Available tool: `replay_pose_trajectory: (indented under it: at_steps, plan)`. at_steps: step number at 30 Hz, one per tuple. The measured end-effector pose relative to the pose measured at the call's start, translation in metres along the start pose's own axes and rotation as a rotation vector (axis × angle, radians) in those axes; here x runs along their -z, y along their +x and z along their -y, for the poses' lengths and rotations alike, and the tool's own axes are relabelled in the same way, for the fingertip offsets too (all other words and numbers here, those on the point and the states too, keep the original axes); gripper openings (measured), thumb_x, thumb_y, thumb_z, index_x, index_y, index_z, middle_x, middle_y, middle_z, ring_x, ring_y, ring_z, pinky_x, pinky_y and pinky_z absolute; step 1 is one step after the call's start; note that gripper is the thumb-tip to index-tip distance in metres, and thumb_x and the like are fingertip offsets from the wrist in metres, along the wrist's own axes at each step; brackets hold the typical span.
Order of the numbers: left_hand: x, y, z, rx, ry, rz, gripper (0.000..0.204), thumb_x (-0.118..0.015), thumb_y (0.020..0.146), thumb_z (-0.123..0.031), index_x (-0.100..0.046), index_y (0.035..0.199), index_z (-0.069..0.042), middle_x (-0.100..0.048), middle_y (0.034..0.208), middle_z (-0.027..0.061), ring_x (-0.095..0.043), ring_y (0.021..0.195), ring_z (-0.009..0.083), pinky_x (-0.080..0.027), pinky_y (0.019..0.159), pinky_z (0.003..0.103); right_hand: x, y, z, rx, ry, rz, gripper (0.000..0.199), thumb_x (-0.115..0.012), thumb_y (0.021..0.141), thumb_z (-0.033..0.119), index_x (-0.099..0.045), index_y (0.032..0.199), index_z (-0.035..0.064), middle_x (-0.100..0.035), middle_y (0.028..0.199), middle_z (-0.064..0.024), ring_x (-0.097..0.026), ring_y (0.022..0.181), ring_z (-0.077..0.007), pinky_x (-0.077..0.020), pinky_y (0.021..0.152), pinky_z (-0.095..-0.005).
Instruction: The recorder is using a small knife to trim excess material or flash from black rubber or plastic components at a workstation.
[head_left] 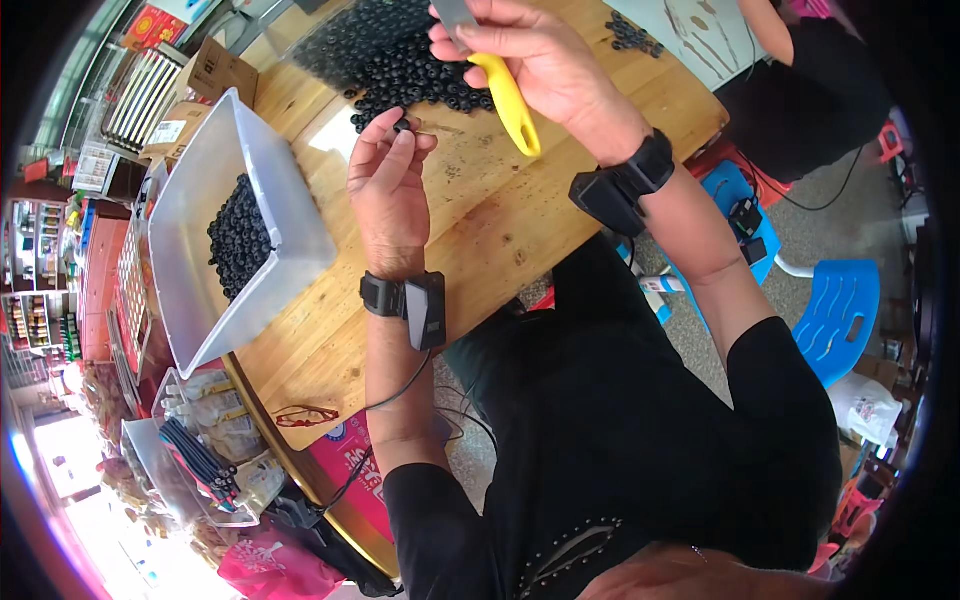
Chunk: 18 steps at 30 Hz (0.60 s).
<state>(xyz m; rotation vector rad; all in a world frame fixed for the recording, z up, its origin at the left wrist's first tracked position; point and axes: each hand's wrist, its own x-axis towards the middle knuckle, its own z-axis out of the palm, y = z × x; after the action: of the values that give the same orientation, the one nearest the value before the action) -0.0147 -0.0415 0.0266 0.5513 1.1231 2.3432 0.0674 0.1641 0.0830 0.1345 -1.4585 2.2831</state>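
Observation:
My left hand [392, 175] pinches a small black round piece [402, 126] between thumb and fingertips, just above the wooden table. My right hand [530, 65] grips a knife, its yellow handle [508, 105] pointing down toward me and its grey blade [456, 14] reaching past the frame's upper edge. Beyond both hands lies a wide heap of the same black pieces [425, 72]; several look like thick rings. To the left stands a translucent plastic bin [300, 215] with a pile of black pieces [241, 238] in it.
The wooden table [480, 215] carries red-framed glasses [305, 415] near its left corner. A smaller group of black pieces [632, 36] lies far right, near another person's arm [768, 35]. A blue chair [838, 310] stands at right. Cables run from my wrist devices.

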Motion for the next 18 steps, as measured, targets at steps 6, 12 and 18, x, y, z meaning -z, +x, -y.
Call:
replay_pose_trajectory:
  at_steps: [6, 12, 18]
  plan:
    - [0.002, -0.005, -0.005, -0.197, 0.082, -0.047, 0.028, -0.067, 0.096, 0.004, -0.064, 0.123, 0.002, -0.069, 0.108, 0.0093, -0.066, 0.094, 0.0177, -0.055, 0.090, 0.033, -0.041, 0.025, -0.012, -0.050, -0.212, 0.060, 0.029, -0.070, 0.099, 0.015, -0.068, 0.125, 0.0003, -0.073, 0.111, -0.0081, -0.072, 0.094, -0.0141, -0.0595, 0.068, -0.0257]
    - [0.021, -0.001, -0.012, -0.268, 0.113, 0.027, 0.028, -0.065, 0.097, 0.004, -0.063, 0.125, 0.003, -0.072, 0.112, 0.0126, -0.068, 0.093, 0.0217, -0.054, 0.097, 0.040, -0.045, 0.034, -0.050, -0.084, -0.327, 0.269, 0.030, -0.073, 0.098, 0.022, -0.073, 0.121, 0.0030, -0.075, 0.101, -0.0036, -0.070, 0.088, -0.0099, -0.0580, 0.066, -0.0252]
    - [0.028, 0.004, -0.013, -0.261, 0.024, 0.005, 0.027, -0.066, 0.096, 0.006, -0.065, 0.123, 0.003, -0.072, 0.112, 0.0122, -0.069, 0.094, 0.0216, -0.056, 0.092, 0.035, -0.042, 0.038, -0.062, -0.166, -0.267, 0.351, 0.027, -0.071, 0.099, 0.022, -0.073, 0.119, 0.0041, -0.074, 0.098, -0.0018, -0.070, 0.086, -0.0090, -0.0570, 0.066, -0.0244]
